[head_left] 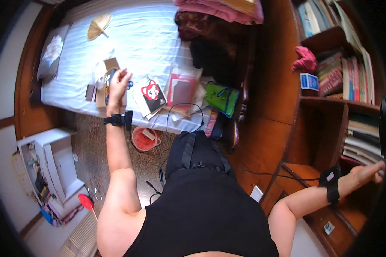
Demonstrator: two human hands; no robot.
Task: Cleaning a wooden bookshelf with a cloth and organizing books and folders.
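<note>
My left hand (118,88) reaches over an open cardboard box (110,64) on the bed, its fingers bent and drawn together. What they hold, if anything, I cannot make out; small dark items lie in the box beneath. Beside the hand is a dark ring-shaped thing, perhaps a scissors handle (130,84). Farther right lies a white card with a red cartoon animal (151,91). My right hand (366,172) is stretched out to the far right, by the bookshelf (315,100). Its fingertips run into the dark picture rim, so their grip is hidden.
On the bed are a straw fan (99,26), clear folders (180,88), a green pouch (221,98) and folded bedding (218,10). A red bucket (145,139) stands on the floor near a white cabinet (58,160). Cables hang before my body. Books (360,81) fill the shelves.
</note>
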